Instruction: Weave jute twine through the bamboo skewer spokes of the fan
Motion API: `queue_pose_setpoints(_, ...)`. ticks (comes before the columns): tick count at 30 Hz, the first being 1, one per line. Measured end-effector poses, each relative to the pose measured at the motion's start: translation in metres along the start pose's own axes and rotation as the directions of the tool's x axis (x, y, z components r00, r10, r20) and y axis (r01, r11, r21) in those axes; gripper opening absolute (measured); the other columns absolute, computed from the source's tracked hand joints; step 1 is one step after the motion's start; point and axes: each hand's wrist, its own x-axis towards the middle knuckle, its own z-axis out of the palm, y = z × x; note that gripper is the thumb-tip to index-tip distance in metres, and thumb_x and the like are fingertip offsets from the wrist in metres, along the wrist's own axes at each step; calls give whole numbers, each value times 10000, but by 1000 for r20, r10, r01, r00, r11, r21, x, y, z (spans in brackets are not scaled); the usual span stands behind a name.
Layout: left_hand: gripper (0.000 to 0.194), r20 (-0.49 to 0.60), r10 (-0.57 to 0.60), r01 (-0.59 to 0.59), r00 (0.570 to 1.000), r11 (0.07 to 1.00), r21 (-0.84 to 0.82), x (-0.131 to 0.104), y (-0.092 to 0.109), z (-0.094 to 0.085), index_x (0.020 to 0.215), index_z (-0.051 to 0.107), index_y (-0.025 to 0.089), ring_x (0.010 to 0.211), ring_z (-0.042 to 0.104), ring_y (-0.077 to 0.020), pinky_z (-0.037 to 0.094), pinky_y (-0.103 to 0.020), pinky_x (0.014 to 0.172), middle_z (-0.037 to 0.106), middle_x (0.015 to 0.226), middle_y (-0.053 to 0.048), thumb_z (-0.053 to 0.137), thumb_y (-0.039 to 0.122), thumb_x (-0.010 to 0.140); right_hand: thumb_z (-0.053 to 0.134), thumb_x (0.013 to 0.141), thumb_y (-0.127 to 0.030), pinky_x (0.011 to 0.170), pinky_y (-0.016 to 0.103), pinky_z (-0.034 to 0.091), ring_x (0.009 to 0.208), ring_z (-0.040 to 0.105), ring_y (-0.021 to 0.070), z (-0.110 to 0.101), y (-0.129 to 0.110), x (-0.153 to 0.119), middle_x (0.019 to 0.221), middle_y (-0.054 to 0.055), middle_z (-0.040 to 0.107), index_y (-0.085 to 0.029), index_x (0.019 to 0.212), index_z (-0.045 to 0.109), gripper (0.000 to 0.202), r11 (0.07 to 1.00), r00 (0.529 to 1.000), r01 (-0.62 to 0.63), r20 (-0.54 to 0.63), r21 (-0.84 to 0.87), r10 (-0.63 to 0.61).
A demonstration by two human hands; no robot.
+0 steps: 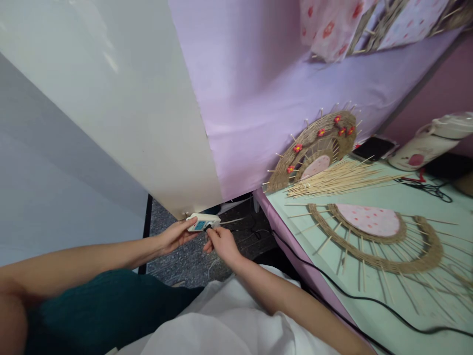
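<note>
A white power strip [212,218] with blue socket areas is held low, near the bottom of the pale wall panel. My left hand [176,236] is closed around its left end, thumb on top. At the strip's right part, my right hand [221,242] pinches a black plug [208,228] with thumb and fingers closed. The plug sits against the strip's face; how far it is inserted cannot be made out. A pale cord runs from the strip's right end.
To the right, a pale green table [291,236] bears a half-round twine-and-stick piece [391,266], thin sticks [332,180], a decorated twine fan [325,128], a phone [374,148] and a bottle [428,145]. A black cable [332,283] crosses the table edge.
</note>
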Motion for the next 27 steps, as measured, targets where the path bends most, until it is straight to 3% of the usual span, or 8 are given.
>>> queue_pose_setpoints(6,297,53,44,-42,998,998,-52,-1,-4,1,1014,666,131,941,654,-169,499,-257,920,702,1026,-85,707,305,777,406,939,-277,429,166,314,397,517,66,2,-2,8,528,28,640,-116,725,565,312,952,980,-182,128,246,154)
queue_pose_setpoints(15,213,96,99,-94,991,994,-53,-3,-4,4,872,654,116,761,638,-137,515,-256,795,682,804,-51,708,298,776,376,977,-252,433,150,356,400,516,53,15,-6,18,523,16,608,-99,718,574,360,767,929,-369,228,526,291)
queue_pose_setpoints(21,277,123,124,-119,985,992,-41,-5,-7,8,825,633,106,682,591,-115,496,-265,770,647,731,-31,698,371,776,337,984,-207,415,144,335,377,468,42,20,-18,23,485,-5,556,-100,677,552,390,716,907,-421,265,556,327)
queue_pose_setpoints(27,329,79,156,-158,985,987,15,-10,-7,15,872,628,108,726,591,-123,479,-282,814,657,766,-30,702,409,761,311,984,-193,443,158,337,378,431,42,20,-19,25,494,-19,534,-120,668,522,387,782,919,-392,235,484,315)
